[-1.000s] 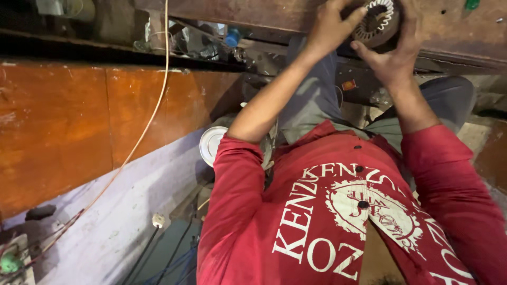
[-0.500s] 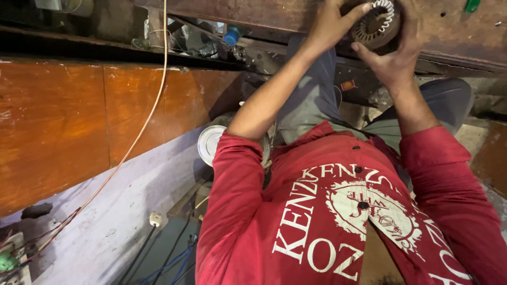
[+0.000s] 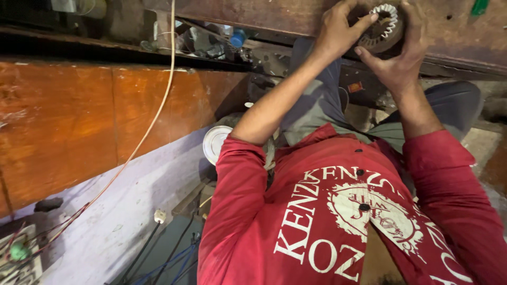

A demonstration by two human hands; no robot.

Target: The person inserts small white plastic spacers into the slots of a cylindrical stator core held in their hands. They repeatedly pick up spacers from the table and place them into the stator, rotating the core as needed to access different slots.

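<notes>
Cluttered workshop all round me: an orange wooden panel (image 3: 105,121) on my left, a thin cable (image 3: 153,116) hanging across it, and a rusty brown bench (image 3: 274,16) edge up ahead. On that bench sits the stator (image 3: 381,27), a round toothed metal ring, and both my hands are on it. My left hand (image 3: 338,31) curls over its near side, forefinger stretched across the rim; my right hand (image 3: 398,55) cups it from the other side, fingers (image 3: 409,16) wrapped round the outer edge, thumb pointing in. Both hands are gripping, not spread. To handle it well I'd judge the grip should stay on the outer shell (never on the inner teeth, where windings would sit), with even pressure from both sides so it cannot tilt or slide off the edge.
</notes>
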